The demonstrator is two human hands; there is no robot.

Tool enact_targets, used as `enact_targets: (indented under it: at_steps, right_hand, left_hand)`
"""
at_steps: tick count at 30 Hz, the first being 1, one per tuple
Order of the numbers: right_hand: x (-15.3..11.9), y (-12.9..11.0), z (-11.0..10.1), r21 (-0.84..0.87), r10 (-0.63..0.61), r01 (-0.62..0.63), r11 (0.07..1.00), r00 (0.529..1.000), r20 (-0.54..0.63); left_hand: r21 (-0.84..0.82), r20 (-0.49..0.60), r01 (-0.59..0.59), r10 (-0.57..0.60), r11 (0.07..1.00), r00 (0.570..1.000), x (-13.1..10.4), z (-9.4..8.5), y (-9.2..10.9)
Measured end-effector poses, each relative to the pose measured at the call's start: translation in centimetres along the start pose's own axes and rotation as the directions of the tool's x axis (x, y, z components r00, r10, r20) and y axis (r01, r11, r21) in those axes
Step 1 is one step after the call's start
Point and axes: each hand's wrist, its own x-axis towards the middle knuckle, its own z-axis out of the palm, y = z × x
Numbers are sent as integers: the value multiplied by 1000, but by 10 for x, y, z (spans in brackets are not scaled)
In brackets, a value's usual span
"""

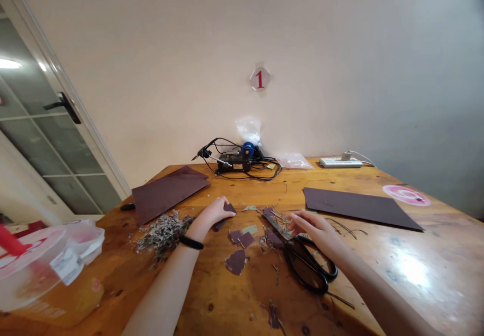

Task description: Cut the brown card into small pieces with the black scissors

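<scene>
My left hand point(215, 212), with a black band at the wrist, is closed on a small piece of dark maroon paper point(229, 208) above the table. My right hand point(310, 223) is open, its fingers stretched over dry stem scraps and the blades of black-handled scissors point(308, 265). The scissors lie on the table, handles toward me. Between my hands are several cut maroon paper scraps point(236, 262) and a pale green scrap point(249, 229). A heap of dried grey-purple flowers point(164, 232) lies left of my left hand.
Maroon sheets lie at the left point(170, 192) and right point(363, 207). Behind stand a soldering station point(234, 162) with cables, plastic bags point(295, 161) and a power strip point(340, 162). A clear plastic tub point(49, 280) is at the near left. The wooden table point(212, 295) meets the wall.
</scene>
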Motion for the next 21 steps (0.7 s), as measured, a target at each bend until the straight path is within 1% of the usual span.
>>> enact_targets:
  at_steps: [5, 10, 13, 15, 17, 20, 21]
  right_hand:
    - [-2, -5, 0, 10, 1, -1, 1000, 1000, 8]
    - [-3, -9, -1, 26, -2, 2, 1000, 1000, 9]
    - [-2, -7, -2, 24, -11, 11, 1000, 1000, 12]
    - [-1, -4, -3, 14, -27, 26, 1000, 1000, 13]
    - [0, -2, -3, -24, -47, 47, 999, 999, 11]
    - [-3, -3, -2, -103, -67, 69, 992, 997, 28]
    - [-4, -5, -1, -124, -73, 79, 989, 996, 50]
  left_hand:
    - [-23, 12, 3, -2, 1000, 1000, -1, 1, 4]
    - [-67, 16, -50, 51, 997, 999, -4, -1, 12]
    - [-136, 8, -69, 71, 988, 997, -6, -3, 21]
    - [-206, 4, -83, 86, 975, 996, -9, -5, 33]
    - [-280, 20, -108, 119, 954, 993, -14, -5, 49]
    - [-404, 84, -163, 214, 900, 973, -28, -1, 77]
    - [-482, 107, -186, 268, 856, 957, -33, 2, 86]
